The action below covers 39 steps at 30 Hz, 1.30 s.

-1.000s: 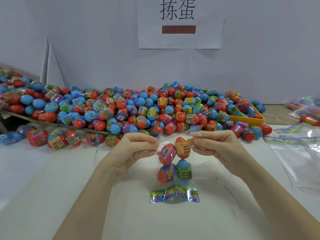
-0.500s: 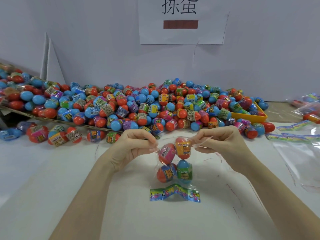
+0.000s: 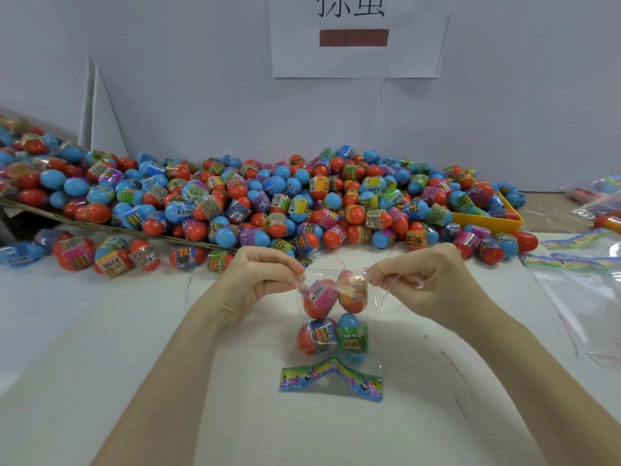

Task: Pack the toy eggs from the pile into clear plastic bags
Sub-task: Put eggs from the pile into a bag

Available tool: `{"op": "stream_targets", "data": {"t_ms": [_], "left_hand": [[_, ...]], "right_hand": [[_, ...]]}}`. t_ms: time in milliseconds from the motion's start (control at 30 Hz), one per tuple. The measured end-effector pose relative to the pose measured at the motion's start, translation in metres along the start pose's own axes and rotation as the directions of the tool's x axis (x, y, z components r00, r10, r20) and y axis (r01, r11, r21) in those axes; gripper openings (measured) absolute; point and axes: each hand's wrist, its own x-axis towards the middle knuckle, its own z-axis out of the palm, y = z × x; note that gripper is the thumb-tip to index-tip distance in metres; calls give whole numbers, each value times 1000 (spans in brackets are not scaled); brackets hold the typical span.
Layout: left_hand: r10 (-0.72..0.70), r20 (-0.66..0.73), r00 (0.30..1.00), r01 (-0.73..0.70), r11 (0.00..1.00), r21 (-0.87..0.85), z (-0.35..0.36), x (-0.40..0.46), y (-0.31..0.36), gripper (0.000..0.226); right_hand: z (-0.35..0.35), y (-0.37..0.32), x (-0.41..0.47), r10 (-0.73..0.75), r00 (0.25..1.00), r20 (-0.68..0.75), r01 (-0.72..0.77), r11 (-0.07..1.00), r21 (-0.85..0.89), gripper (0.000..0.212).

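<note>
Both hands hold one clear plastic bag (image 3: pixel 339 331) by its open top edge over the white table (image 3: pixel 100 331): the left hand (image 3: pixel 255 280) pinches the left corner of the mouth between thumb and curled fingers, and the right hand (image 3: pixel 420 284) pinches the right corner the same way, so the film is drawn taut between the two grips. Below the grips, inside the bag, sit four toy eggs in two rows: a red egg with a pink label (image 3: pixel 319 299) and a red egg with an orange label (image 3: pixel 353 290) just under the pinched edge, then a red egg with a blue label (image 3: pixel 316 336) and a blue egg with a green label (image 3: pixel 352 338) beneath them, the eggs touching one another. The bag's printed header strip (image 3: pixel 331 378) lies lowest, nearest the person. Beyond the grips, against the wall, spreads the pile of toy eggs (image 3: pixel 268 196), with a yellow tray (image 3: pixel 504 222) at its right end. Right of the right hand lie empty clear bags (image 3: pixel 578 290) with printed strips.
</note>
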Motion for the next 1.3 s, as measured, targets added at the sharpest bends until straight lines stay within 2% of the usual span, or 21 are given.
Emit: {"op": "stream_targets", "data": {"t_ms": [133,233,367,467,533,700,867,1033,1067,1133,1200,1233,1267,1300], "left_hand": [[9,-4,1000,-9,1000,18,3,-2,5,5],[13,-55,998,-8,996,86,6,-2,6,25],[-25,-115,993,34,997,73,8,-1,8,45],[29,-53,998,-20,986,163,6,-3,8,20],[47,-11,999,-43,970,239,2,-4,8,22],[44,-10,999,-40,974,221,0,-3,10,22],[47,-13,999,-43,975,218,1,-5,11,18],[68,-25,997,-62,976,208,3,-4,10,20],[67,-24,997,-61,976,207,3,-4,10,21],[64,-21,998,-58,976,211,3,-4,11,22],[63,-20,998,-58,976,211,4,-4,11,24],[65,-20,998,-60,975,215,5,-3,11,24],[68,-18,998,-62,974,217,5,-3,11,25],[70,-16,997,-65,974,216,5,-3,11,26]], "right_hand": [[0,2,1,-53,998,-24,52,997,-54,24],[1,3,1,-10,999,-38,10,1000,-3,23],[1,2,1,61,997,-49,-54,991,124,22],[1,0,2,144,989,-31,-132,962,239,30],[0,0,2,203,979,-10,-189,926,328,34],[-3,-2,3,294,955,40,-274,823,498,46],[0,0,5,336,939,71,-315,764,563,41],[-16,2,5,358,913,195,-404,733,547,45],[-21,4,4,394,903,170,-415,701,580,44],[-30,6,6,542,840,3,-377,579,723,32],[-39,9,6,753,644,-132,-302,410,861,26],[-40,10,5,839,534,-106,-297,304,905,34],[-39,9,5,879,476,-41,-338,226,914,45],[-38,5,7,886,463,21,-432,205,878,53]]}}
